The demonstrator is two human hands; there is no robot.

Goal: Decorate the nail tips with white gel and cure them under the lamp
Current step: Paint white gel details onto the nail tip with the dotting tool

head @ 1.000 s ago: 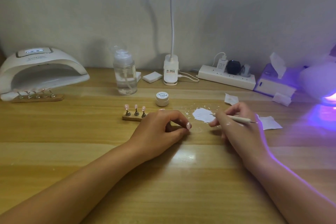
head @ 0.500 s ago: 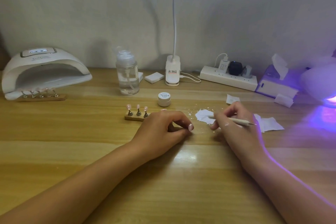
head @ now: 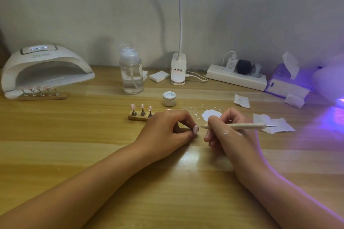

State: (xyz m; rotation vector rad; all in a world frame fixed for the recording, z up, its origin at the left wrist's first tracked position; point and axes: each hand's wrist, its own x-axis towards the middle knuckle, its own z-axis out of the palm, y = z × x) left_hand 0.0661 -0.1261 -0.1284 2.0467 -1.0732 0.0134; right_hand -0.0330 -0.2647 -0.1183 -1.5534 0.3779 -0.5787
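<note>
The left hand (head: 167, 130) pinches a small pale pink nail tip (head: 195, 128) between thumb and forefinger. Its other fingers are curled under, against the light wooden table (head: 74, 145). Just to the right, the right hand (head: 230, 135) grips a slim cream-coloured dotting tool (head: 236, 126) pen-fashion, with thumb and bent fingers pressed round the front of the shaft. The shaft lies almost level and its fine point faces the nail tip. The point is very close, but whether it touches cannot be told from this view. White smears mark the back of the right hand.

Just behind the right knuckles, a ragged patch of white gel (head: 211, 114) is spread on the table. Behind the left hand stands a short wooden block (head: 136, 118) with three pink tips on small metal stands. A squat white round jar (head: 169, 98) with a printed lid sits further back, between block and gel patch. Crumpled white wipes (head: 279, 125) lie beside the tool's rear end.

At far left is a white domed curing lamp (head: 44, 69), with a long wooden strip (head: 42, 96) of five mounted tips at its mouth. Along the wall stand a clear plastic pump bottle (head: 131, 74), a white clip-on desk light (head: 178, 70), a white power strip (head: 236, 78) and a tissue box (head: 284, 82). Violet light falls across the table's right edge.
</note>
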